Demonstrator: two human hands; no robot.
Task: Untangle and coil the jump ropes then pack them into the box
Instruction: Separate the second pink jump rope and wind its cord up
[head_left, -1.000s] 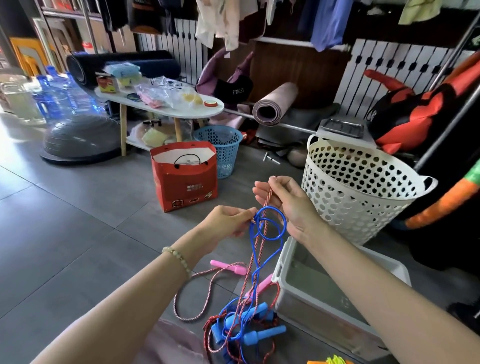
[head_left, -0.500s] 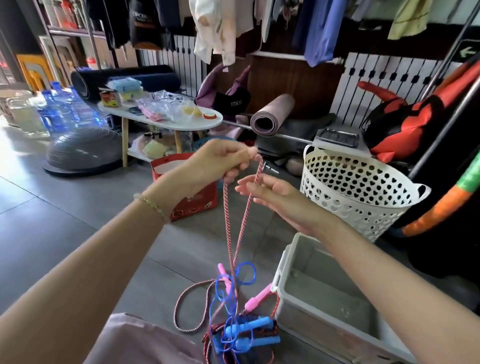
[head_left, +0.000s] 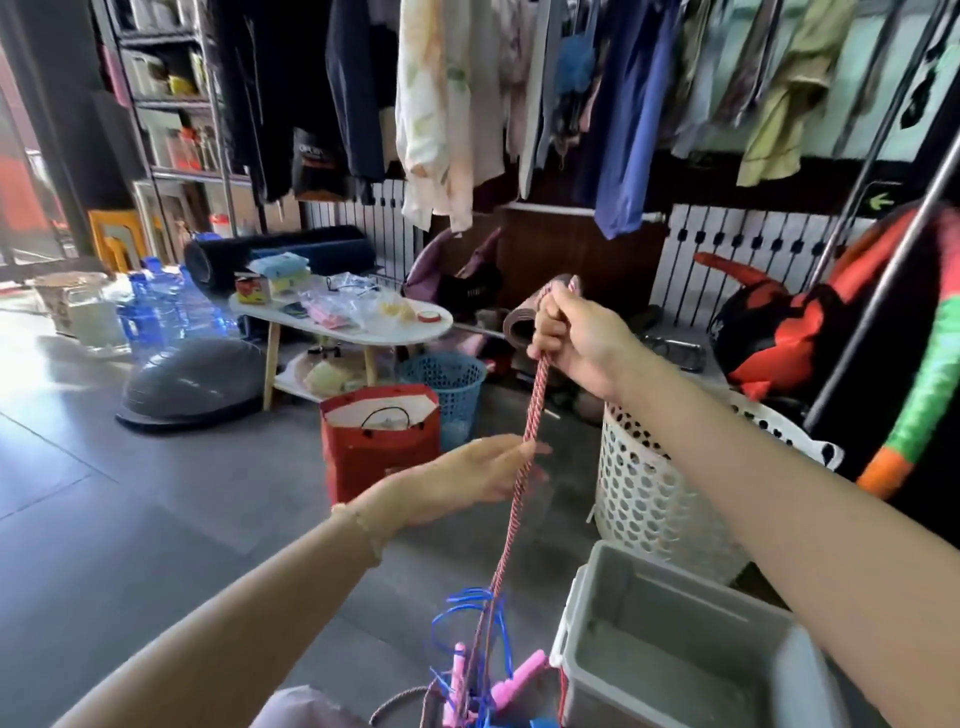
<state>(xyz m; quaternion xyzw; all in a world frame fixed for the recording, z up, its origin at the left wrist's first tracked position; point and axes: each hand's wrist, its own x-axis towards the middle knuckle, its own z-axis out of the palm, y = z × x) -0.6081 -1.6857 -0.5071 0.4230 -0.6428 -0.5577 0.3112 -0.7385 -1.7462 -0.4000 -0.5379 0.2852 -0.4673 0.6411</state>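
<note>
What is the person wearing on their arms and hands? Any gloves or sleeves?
No gloves, and no sleeves show: both forearms are bare. The left hand and right hand wear no rings that I can see. Only the left wrist has something on, a thin bracelet of small pale round beads.

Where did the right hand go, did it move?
Yes. The right hand rose from beside the white basket to above its rim, holding the striped rope.

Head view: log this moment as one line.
right hand grips red-white rope | left hand pinches it lower | blue rope tangled below | box empty
</note>
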